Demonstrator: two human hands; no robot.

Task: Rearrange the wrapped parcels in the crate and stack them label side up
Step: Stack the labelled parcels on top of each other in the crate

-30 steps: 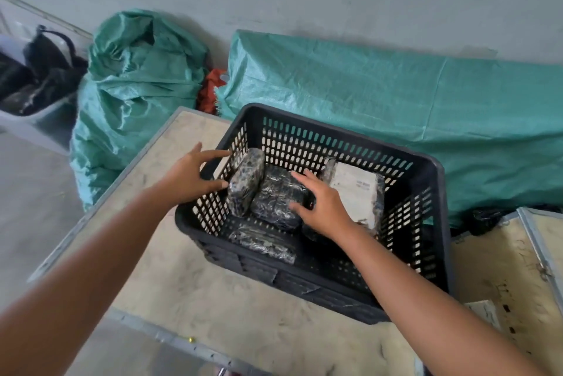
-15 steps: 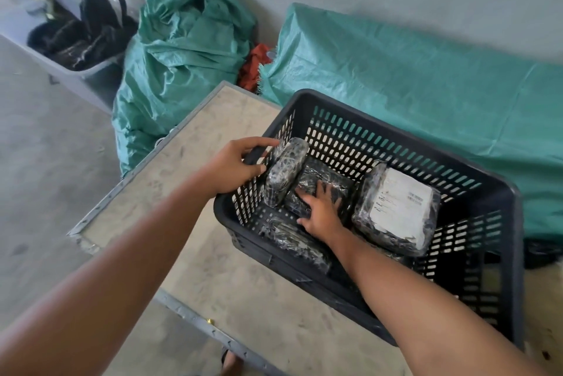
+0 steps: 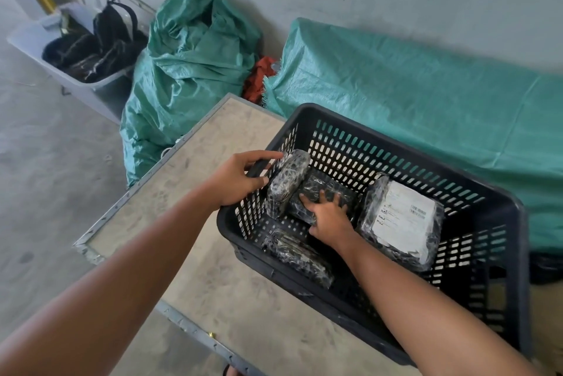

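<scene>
Against the frame half a second back little has changed: the right hand [image 3: 327, 217] has stayed on the same middle parcel [image 3: 327, 189] inside the black slatted crate [image 3: 380, 144], the left hand [image 3: 236, 179] has stayed at the crate's left rim, and the parcels lie as they did; the view has only drifted a little. The right forearm reaches down into the crate, palm down, fingers spread flat on that dark wrapped parcel, an open grip pressing and not closed round it; the left grip is closed on the crate's left rim, thumb inside the wall, index finger reaching toward the tilted parcel [image 3: 288, 183] leaning against that wall. Nearer than the right hand a dark parcel [image 3: 297, 255] lies flat by the crate's near wall; right of the hand a larger parcel [image 3: 402, 220] lies white label up. The crate sits on a pale, metal-edged desk [image 3: 195, 192]; beyond the crate stand a green woven sack [image 3: 189, 71] and a green tarpaulin [image 3: 426, 101] against a grey wall, with a grey tub [image 3: 91, 86] of dark bags on the concrete floor far left of it.
</scene>
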